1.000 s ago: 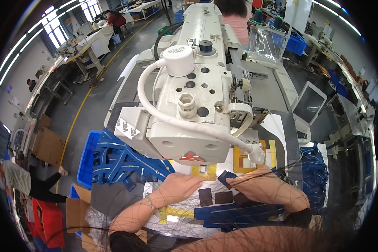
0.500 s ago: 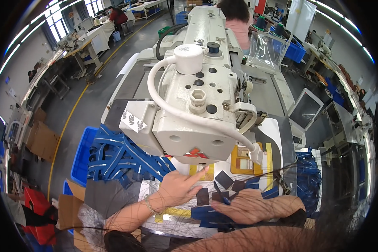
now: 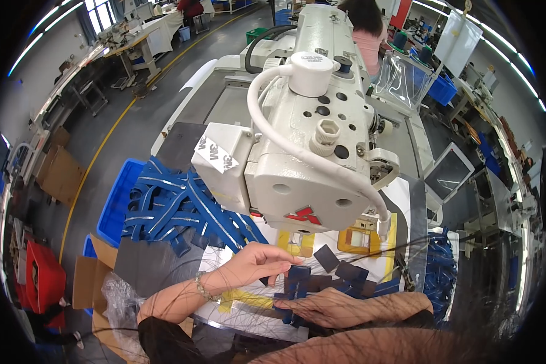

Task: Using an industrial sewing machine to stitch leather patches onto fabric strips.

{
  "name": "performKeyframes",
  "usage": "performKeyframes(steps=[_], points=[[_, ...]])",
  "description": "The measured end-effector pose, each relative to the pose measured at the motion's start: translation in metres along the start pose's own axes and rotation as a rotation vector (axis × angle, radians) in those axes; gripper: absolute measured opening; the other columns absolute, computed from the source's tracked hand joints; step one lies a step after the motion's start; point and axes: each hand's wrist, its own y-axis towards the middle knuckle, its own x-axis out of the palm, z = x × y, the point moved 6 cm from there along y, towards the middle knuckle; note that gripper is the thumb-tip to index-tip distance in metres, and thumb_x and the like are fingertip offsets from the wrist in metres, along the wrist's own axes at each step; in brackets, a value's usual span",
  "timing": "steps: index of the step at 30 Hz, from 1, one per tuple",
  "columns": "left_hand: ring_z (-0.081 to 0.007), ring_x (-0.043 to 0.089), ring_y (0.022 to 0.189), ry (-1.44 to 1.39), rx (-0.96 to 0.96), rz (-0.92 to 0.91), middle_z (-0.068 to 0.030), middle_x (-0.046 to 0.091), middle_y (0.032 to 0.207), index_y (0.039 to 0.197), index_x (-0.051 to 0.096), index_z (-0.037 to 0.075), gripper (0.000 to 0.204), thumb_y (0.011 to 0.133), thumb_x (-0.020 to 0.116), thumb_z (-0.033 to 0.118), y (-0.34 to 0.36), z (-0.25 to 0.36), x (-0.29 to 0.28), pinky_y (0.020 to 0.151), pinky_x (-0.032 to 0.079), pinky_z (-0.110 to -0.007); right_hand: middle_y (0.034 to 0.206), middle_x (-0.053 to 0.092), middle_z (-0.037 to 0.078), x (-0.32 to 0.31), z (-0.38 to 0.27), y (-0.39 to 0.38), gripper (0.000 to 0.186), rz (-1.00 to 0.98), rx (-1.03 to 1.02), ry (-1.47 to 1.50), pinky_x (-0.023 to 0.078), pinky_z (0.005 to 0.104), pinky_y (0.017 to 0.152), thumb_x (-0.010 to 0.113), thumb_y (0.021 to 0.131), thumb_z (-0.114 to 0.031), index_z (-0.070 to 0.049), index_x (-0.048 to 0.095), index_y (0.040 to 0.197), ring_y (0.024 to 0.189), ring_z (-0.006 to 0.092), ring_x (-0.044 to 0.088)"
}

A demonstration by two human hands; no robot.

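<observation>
My left hand (image 3: 258,265), a beaded bracelet at its wrist, pinches the upper end of a dark blue zipper strip (image 3: 297,280) between thumb and fingers. The strip hangs down toward me over the work plate. My right hand (image 3: 329,307) lies at its lower part, fingers pointing left and closed against the strip; loose hairs cross the view there. Small dark square patches (image 3: 327,258) lie just beyond and to the right of my hands. The white sewing machine head (image 3: 309,188) stands directly beyond them, with a yellow-edged frame (image 3: 297,242) beneath it.
A heap of blue zippers (image 3: 170,206) lies at left beside a blue bin (image 3: 118,203). More blue zippers (image 3: 440,267) hang at right. A second yellow frame (image 3: 357,241) is on the plate. A screen panel (image 3: 449,173) stands right; an open cardboard box (image 3: 97,282) lower left.
My left hand has gone from a pointing finger near the machine to a pinch on the zipper strip. The strip's end is raised. My view has shifted, so the machine appears farther right.
</observation>
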Motion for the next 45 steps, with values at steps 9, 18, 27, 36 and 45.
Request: performKeyframes(steps=[9, 18, 27, 36, 45], points=[[-0.0013, 0.052, 0.053, 0.232, 0.005, -0.020, 0.0005, 0.060, 0.071, 0.139, 0.037, 0.013, 0.065, 0.081, 0.064, 0.003, -0.004, 0.001, 0.004, 0.051, 0.042, -0.017, 0.069, 0.060, 0.008, -0.008, 0.009, -0.003, 0.031, 0.305, 0.007, 0.098, 0.045, 0.0270, 0.046, 0.062, 0.086, -0.010, -0.009, 0.041, 0.108, 0.051, 0.0155, 0.058], [-0.0049, 0.055, 0.055, -0.016, -0.043, 0.069, -0.0017, 0.060, 0.069, 0.138, 0.037, 0.011, 0.065, 0.080, 0.066, 0.004, -0.002, 0.000, 0.010, 0.053, 0.044, -0.018, 0.069, 0.059, 0.002, -0.019, 0.046, 0.005, 0.018, 0.348, 0.330, 0.850, 0.043, 0.0197, 0.047, 0.063, 0.086, -0.014, -0.004, 0.049, 0.089, 0.059, 0.0095, 0.062], [-0.0088, 0.054, 0.064, 0.903, 0.384, 0.190, -0.0060, 0.058, 0.085, 0.117, 0.058, 0.010, 0.047, 0.073, 0.074, 0.010, -0.007, 0.036, 0.012, 0.059, 0.048, -0.023, 0.066, 0.061, 0.003, -0.025, 0.046, 0.004, 0.022, 0.296, 0.354, 0.811, 0.046, 0.0191, 0.049, 0.062, 0.087, -0.017, -0.001, 0.054, 0.075, 0.059, 0.0098, 0.063], [-0.0097, 0.050, 0.056, 0.811, 0.192, 0.142, -0.0016, 0.059, 0.072, 0.100, 0.066, 0.011, 0.025, 0.076, 0.072, 0.014, -0.004, 0.020, 0.005, 0.050, 0.040, -0.023, 0.065, 0.063, 0.007, -0.021, 0.054, 0.007, 0.022, 0.293, 0.328, 0.951, 0.046, 0.0199, 0.047, 0.061, 0.088, -0.019, -0.002, 0.056, 0.075, 0.053, 0.0101, 0.061], [-0.0138, 0.055, 0.056, 0.947, 0.432, 0.228, -0.0031, 0.060, 0.071, 0.089, 0.068, 0.009, 0.018, 0.073, 0.074, 0.010, -0.009, 0.033, 0.008, 0.049, 0.044, -0.025, 0.066, 0.063, 0.008, -0.020, 0.055, 0.008, 0.022, 0.268, 0.335, 1.061, 0.044, 0.0196, 0.047, 0.062, 0.088, -0.020, -0.003, 0.056, 0.075, 0.053, 0.0110, 0.060]])
